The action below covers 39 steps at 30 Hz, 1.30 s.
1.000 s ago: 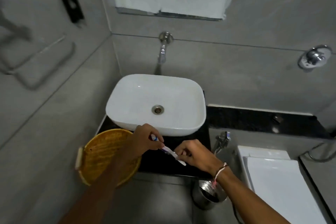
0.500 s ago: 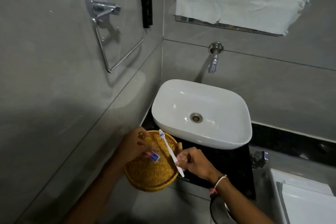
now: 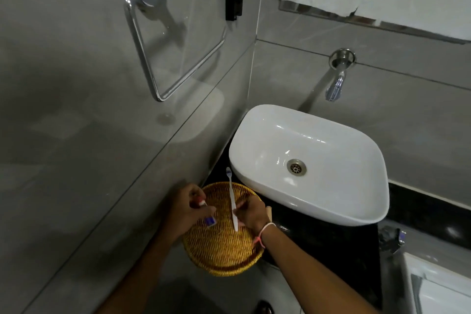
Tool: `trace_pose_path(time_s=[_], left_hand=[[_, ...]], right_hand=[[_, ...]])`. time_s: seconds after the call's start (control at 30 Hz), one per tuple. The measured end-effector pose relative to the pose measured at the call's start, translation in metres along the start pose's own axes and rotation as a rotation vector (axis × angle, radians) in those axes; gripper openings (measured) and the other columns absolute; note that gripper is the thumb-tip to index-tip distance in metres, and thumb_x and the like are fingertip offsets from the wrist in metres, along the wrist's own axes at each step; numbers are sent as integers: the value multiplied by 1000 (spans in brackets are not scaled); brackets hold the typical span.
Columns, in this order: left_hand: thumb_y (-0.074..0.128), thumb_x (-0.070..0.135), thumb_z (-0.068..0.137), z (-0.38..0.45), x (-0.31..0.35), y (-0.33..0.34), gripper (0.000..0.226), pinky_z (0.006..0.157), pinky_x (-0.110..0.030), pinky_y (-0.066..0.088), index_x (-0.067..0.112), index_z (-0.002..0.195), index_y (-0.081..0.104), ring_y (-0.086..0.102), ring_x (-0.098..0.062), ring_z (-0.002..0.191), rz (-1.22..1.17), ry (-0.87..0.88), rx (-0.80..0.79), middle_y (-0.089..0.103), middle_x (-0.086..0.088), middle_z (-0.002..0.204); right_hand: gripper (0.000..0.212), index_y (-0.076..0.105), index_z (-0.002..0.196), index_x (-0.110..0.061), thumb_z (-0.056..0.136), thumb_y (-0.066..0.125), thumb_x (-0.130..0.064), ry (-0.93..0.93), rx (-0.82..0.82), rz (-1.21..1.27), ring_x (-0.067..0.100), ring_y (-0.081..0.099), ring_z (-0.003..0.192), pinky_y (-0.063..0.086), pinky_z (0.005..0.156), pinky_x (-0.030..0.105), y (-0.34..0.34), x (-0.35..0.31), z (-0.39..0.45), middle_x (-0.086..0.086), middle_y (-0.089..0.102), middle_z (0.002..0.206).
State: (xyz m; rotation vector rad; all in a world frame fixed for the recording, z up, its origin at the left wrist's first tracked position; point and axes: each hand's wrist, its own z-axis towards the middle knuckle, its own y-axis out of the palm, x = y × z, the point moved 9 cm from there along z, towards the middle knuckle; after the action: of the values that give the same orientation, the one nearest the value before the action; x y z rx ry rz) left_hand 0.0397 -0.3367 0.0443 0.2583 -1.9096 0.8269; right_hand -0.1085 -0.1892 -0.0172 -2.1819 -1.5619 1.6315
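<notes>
1. the left hand has its fingers curled round a small white tube with a blue crimped end. the tube's pale cap end points away from the person, which puts the nozzle on the same side as the bristles.
2. the right hand pinches the lower handle of a slim white plastic toothbrush, with the fingers closed on it. the brush stands near upright with its head farthest from the person, leaving the bristle end free for loading.
3. both items are held above the round yellow woven basket and, as far as can be seen, do not rest in it. the basket sits on the black stone counter, just beside the white ceramic basin.
4. judgement: the tube is probably about to be brought to the brush head. whether the cap is on cannot be determined.
</notes>
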Motion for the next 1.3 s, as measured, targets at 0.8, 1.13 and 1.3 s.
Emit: trace_pose_path(time_s=[0.8,1.13,1.3], left_hand=[[65,9,92,4,-9,52,12,79,-38,62,4,103,66,71,-29,95,405,30,325,73,-16,102],[61,5,94,1,-16,63,6,70,-37,60,3,92,66,72,-32,89,490,20,301,73,-18,97],[59,6,95,-6,-22,66,9,65,-32,56,7,89,67,70,-28,86,511,3,305,72,-14,94]], right_hand=[[39,50,124,-12,88,64,-9,-418,158,-625,30,56,113,55,89,44,-28,-31,-57,10,55,125],[28,62,107,-18,81,72,-18,-553,283,-766,23,58,95,49,80,32,-32,-23,-77,3,62,108],[39,55,124,-15,87,65,-14,-516,232,-771,25,48,122,45,105,36,-28,-6,-77,7,52,131]])
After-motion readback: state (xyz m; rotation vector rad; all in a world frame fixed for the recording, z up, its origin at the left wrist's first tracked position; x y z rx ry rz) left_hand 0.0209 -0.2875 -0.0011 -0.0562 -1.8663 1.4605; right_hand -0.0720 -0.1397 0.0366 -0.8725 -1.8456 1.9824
